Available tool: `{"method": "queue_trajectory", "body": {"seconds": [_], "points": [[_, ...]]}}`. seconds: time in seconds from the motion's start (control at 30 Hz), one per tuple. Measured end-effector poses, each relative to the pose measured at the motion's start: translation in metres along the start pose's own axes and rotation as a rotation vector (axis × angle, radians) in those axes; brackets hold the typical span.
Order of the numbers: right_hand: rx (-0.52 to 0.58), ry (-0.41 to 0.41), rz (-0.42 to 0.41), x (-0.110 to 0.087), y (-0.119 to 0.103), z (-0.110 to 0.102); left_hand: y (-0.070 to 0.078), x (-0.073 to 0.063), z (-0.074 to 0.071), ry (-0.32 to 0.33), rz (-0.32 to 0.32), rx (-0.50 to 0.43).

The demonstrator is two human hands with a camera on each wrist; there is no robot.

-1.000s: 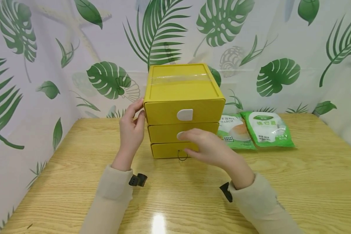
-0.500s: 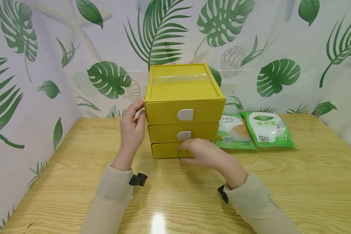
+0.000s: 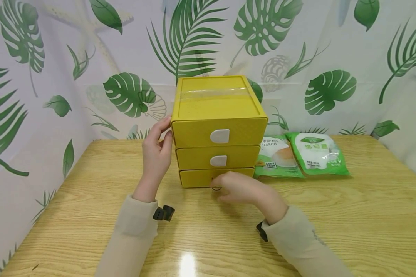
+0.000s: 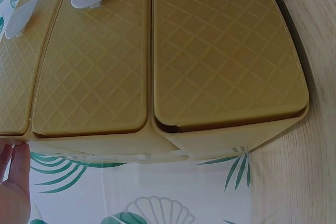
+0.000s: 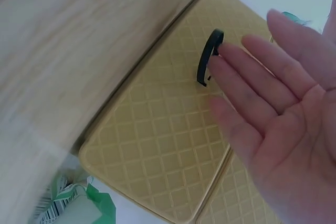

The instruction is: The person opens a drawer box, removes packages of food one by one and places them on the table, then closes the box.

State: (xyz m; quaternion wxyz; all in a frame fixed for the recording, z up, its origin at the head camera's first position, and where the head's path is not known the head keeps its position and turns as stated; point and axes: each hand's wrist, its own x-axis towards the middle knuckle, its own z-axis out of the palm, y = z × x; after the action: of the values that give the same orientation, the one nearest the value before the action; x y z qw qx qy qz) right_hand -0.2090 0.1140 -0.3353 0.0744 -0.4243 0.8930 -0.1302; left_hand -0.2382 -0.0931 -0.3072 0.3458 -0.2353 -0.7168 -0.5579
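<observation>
A yellow three-drawer box [image 3: 218,104] stands on the table, all its drawers pushed in. White tabs serve as handles on the top drawer [image 3: 194,134] and middle drawer [image 3: 194,158]; the bottom drawer [image 3: 195,178] has a thin black loop handle [image 5: 203,61]. My left hand [image 3: 156,156] touches the box's left side near its upper front corner, thumb and fingertips against it. In front of the bottom drawer is my right hand [image 3: 244,188], palm towards the drawer. The right wrist view shows its fingers [image 5: 244,90] stretched out, with fingertips right at the loop.
To the right of the box lie two green-and-white food bags, a starch bag [image 3: 279,157] partly behind it and another bag [image 3: 319,154] beside that. A leaf-patterned backdrop [image 3: 208,46] rises behind the wooden table [image 3: 367,215]. Clear tape [image 3: 215,93] crosses the box top.
From beside the middle drawer's tab, my right hand has moved down to the bottom drawer's black loop. The left hand and the box have stayed put.
</observation>
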Motion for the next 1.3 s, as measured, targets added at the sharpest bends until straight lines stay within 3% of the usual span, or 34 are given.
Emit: {"method": "queue_trajectory", "body": {"seconds": [0.3, 0.8, 1.13, 1.3], "points": [[0.04, -0.081, 0.03, 0.0, -0.001, 0.005, -0.001, 0.0, 0.0, -0.001, 0.003, -0.002], [-0.01, -0.055, 0.008, -0.002, -0.006, 0.003, -0.001, 0.001, 0.0, 0.008, 0.002, -0.005], [0.014, -0.069, -0.032, -0.012, -0.017, 0.004, -0.001, 0.001, 0.0, 0.007, 0.0, -0.007], [0.007, -0.095, -0.013, -0.02, -0.023, 0.005, -0.002, 0.002, -0.001, 0.003, -0.01, -0.003]]}}
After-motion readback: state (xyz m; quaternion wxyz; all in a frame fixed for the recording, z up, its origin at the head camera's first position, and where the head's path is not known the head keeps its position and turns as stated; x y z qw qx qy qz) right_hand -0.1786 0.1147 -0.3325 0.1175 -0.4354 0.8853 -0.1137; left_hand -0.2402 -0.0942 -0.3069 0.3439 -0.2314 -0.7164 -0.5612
